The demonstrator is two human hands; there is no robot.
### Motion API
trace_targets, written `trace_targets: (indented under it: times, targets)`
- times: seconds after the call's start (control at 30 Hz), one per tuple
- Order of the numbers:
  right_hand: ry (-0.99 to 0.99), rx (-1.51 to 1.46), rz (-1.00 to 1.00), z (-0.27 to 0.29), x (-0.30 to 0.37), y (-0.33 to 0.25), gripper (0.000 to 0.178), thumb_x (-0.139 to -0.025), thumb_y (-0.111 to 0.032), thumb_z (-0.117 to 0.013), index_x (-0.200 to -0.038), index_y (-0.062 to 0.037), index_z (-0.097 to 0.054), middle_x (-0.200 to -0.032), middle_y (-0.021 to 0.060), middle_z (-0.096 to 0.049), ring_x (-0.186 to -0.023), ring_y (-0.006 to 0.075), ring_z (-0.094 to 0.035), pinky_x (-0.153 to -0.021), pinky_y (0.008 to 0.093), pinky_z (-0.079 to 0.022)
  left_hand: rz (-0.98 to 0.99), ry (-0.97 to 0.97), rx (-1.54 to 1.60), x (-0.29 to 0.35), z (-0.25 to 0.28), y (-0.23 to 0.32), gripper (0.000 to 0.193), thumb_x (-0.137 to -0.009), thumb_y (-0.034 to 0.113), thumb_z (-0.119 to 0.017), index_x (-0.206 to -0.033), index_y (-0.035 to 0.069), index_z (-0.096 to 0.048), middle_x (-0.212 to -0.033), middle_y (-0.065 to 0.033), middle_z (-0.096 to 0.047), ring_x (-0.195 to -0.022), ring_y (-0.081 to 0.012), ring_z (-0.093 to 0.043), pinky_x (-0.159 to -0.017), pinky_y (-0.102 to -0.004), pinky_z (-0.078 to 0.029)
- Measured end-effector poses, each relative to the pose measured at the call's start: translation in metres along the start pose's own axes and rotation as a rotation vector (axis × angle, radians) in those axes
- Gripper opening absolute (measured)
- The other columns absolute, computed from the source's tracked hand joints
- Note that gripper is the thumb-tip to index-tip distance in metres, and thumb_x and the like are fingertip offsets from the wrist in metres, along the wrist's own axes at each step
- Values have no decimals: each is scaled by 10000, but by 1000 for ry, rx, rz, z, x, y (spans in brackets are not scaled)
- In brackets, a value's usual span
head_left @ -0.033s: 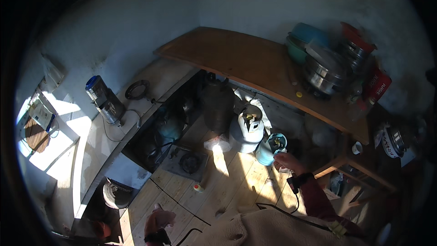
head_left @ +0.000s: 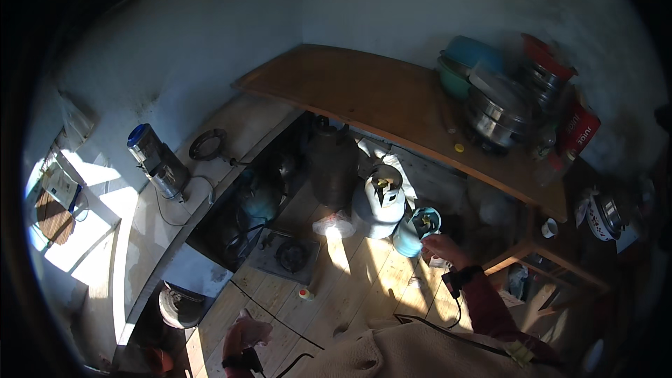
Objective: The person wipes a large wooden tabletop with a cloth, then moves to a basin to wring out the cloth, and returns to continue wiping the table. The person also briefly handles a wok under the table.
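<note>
My right hand [head_left: 446,250] reaches to the small blue gas cylinder [head_left: 406,238], its fingers curled beside the collar. Something pale shows beneath those fingers, too small to name. Low in the picture, my left hand [head_left: 241,336] is held over the wooden floor, with a pale, pinkish patch at its fingers. Whether that is a thing or sunlit skin, I cannot make out. A larger white gas cylinder [head_left: 378,210] stands left of the blue one. Between the hands, a small white bottle with a red cap [head_left: 306,295] is on the floor.
A gas stove [head_left: 285,255] lies on the floor near a dark cylinder [head_left: 332,164] and a clear plastic bag [head_left: 333,225]. Behind runs a brown wooden tabletop [head_left: 357,80] with a steel pot [head_left: 495,117]. A frying pan [head_left: 208,145] rests on the left counter. A wooden stool [head_left: 560,259] stands right.
The view has shifted very slightly. My left hand has turned a little, showing more of the pale patch. My right hand stays at the blue cylinder.
</note>
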State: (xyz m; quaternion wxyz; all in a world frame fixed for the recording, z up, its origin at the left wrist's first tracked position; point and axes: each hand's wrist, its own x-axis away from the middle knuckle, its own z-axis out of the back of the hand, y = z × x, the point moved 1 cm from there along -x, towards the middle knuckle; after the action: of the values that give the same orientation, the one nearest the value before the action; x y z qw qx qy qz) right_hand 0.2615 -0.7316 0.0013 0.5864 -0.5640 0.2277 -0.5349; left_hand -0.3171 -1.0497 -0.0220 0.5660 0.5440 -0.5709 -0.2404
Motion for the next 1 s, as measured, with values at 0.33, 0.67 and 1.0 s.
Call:
trace_targets:
  times: [0.33,0.67,1.0]
  targets:
    - [216,-66,92,70,-163,-41,366,-936,-345,-562,-1064,-7,-618,-859,40,-655,-733,126,-632,-640,264,-490,-309,-385,-29,-388,-220,294,513,-899,431,-555,-1266,76,-515,-1196,-55,-595,-1105,-195,-558,-920,-385,-444]
    - [664,968,264,227,-383,-147,279,-885,-258,-555,-972,-13,-654,-953,144,-672,-947,323,-624,-797,386,-492,-37,-273,-280,-571,-358,376,496,-892,391,-566,-1231,29,-542,-1181,-152,-613,-1057,-271,-606,-896,-391,-469]
    - [750,714,-536,353,-496,-129,612,-808,-322,-626,-1332,-63,-445,-1288,226,-511,-1191,388,-505,-965,479,-434,317,-58,84,-584,-243,271,309,-947,251,-523,-1129,7,-571,-1088,-186,-647,-936,-343,-640,-801,-437,-523]
